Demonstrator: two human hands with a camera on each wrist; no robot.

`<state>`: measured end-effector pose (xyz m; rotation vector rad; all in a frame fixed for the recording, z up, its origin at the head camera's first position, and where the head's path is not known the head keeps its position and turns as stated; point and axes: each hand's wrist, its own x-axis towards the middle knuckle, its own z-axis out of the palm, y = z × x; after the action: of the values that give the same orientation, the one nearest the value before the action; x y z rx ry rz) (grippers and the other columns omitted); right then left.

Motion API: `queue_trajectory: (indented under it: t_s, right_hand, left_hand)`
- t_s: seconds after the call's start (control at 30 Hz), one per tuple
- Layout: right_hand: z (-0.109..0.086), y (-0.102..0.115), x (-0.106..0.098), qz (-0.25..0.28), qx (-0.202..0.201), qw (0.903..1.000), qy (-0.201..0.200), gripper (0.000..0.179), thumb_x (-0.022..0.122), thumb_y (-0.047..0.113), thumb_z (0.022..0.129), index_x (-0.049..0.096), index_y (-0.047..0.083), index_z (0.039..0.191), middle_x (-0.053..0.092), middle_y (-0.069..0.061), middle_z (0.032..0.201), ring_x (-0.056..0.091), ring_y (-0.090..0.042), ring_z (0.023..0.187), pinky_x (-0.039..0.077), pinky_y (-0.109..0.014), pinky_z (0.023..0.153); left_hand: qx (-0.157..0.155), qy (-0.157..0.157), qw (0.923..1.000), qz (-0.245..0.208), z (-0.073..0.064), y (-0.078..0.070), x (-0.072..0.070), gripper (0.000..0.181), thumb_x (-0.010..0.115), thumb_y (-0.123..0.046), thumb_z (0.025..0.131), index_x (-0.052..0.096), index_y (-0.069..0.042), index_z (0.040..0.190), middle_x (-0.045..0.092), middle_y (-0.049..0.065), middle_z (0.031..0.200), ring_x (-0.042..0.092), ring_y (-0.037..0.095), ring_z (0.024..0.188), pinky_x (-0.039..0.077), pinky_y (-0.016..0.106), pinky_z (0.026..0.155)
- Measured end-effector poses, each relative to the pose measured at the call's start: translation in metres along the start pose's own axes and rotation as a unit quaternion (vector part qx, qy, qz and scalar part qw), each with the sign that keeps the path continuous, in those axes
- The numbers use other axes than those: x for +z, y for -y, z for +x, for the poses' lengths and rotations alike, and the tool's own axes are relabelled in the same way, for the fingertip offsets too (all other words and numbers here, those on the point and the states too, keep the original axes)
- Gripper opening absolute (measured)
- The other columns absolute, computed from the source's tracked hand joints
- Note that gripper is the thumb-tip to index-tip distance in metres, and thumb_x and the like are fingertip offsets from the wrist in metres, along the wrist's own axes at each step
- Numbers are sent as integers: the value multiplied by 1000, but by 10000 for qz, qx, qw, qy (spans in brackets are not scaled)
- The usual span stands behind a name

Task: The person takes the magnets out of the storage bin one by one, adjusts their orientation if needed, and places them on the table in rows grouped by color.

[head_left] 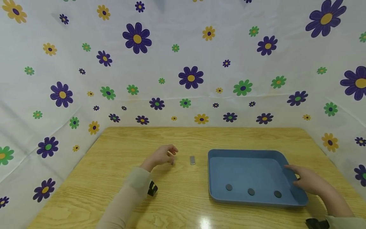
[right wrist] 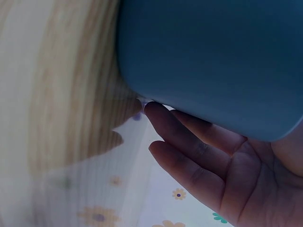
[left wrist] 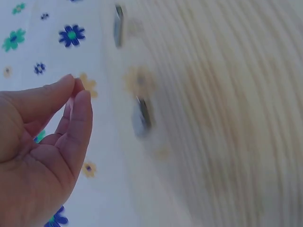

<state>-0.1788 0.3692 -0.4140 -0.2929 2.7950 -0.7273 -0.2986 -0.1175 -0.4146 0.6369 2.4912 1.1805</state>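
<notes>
My left hand (head_left: 160, 156) hovers over the wooden table with fingers loosely bent. Nothing shows between its thumb and fingertips in the left wrist view. Just below those fingers lies a small grey piece (head_left: 172, 163), partly hidden in the head view. To its right is a flat grey rectangular piece (head_left: 192, 160); both pieces look metallic. My right hand (head_left: 310, 180) holds the right side of a blue tray (head_left: 243, 201), thumb at the rim and fingers along the outer wall. Three dark round discs (head_left: 251, 191) lie near the tray's front edge.
The wooden table (head_left: 120, 143) spreads out around the tray. A white cloth (head_left: 171, 57) with flower prints hangs behind it and at both sides. Dark bands (head_left: 152, 188) are worn at the wrists.
</notes>
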Motion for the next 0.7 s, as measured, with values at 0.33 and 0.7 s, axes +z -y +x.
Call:
queue_trajectory:
  t_s: [0.33,0.7]
  right_hand:
    - [-1,1,0,110,53,9999,29,55,55,-10,72,34,-20,122,33,-45,116,36,-56,104,36,-33,58]
    - [-2,0,2,61,26,9999,-95,56,55,-10,70,35,-20,121,34,-45,116,39,-54,102,36,-32,55]
  left_hand:
    - [726,375,9967,-3,10,-45,35,25,55,0,85,52,5,109,52,18,101,58,20,85,48,29,67]
    - [1334,907,9864,323,26,-85,87,26,61,-2,82,54,2,107,55,13,101,59,16,86,46,19,71]
